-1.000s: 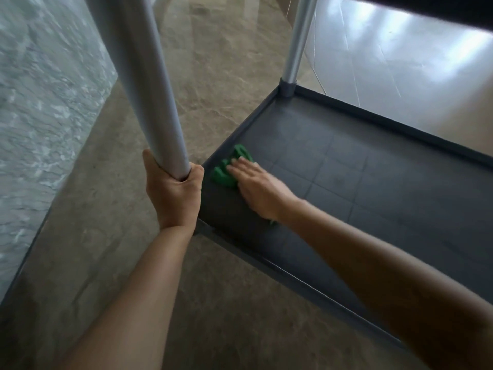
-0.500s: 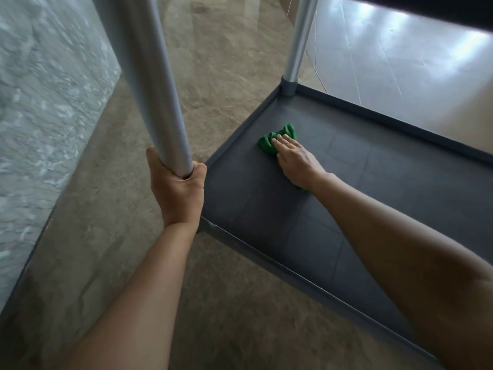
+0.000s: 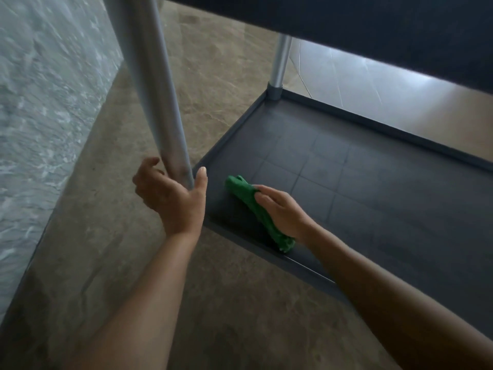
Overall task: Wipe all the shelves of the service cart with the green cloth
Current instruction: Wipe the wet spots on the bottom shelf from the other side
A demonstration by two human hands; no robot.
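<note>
Dim daylight from the upper right throws white glare on the floor (image 3: 373, 84). The shelf (image 3: 373, 182) sits shaded. The wall (image 3: 40, 102) is blurred; the post (image 3: 157, 102) bows with lens distortion.

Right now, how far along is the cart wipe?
Done: no shelf visibly reads as finished. In hand: right hand presses the cloth on the lower shelf, at the corner by the pole; left hand is loose around that pole. Left: likely the shelf's bare right side, plus the upper shelf, seen only from below.
</note>
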